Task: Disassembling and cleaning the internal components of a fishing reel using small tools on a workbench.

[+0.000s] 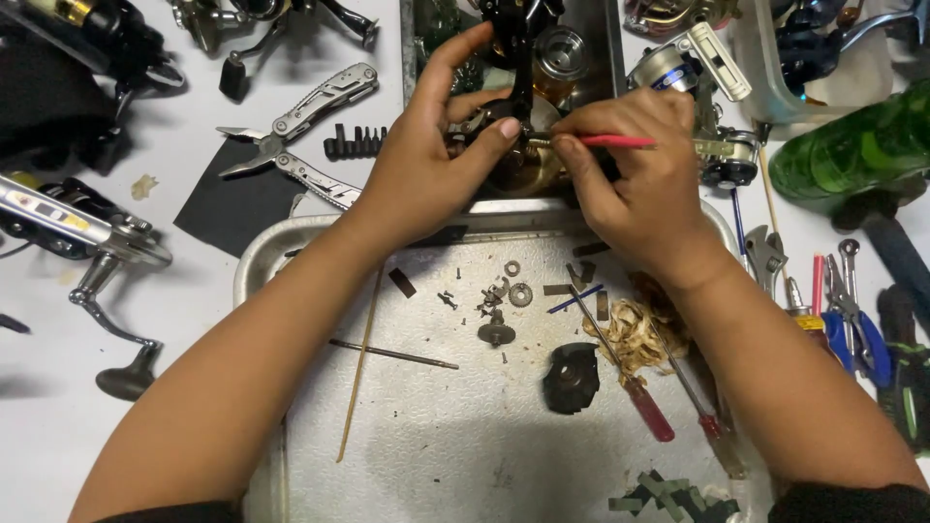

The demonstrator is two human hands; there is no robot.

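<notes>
white workbench, cluttered with tools. nearest, metal tray (407, 455) strewn with removed screws, washers (520, 293), small gear (496, 332), red-handled screwdrivers (651, 411): teardown seemingly well along. beyond, left hand (426, 165) clamped around dark reel body (511, 145); right hand (644, 184) pinching red-handled pick (616, 141) against it. reassembly apparently remaining.

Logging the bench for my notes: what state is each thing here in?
Left hand: gripping the fishing reel part.
Right hand: pinching a red-handled tool, tip at the part.
Multi-tool pliers: unfolded, lying on the table.
Metal tray: strewn with small loose parts.
</notes>
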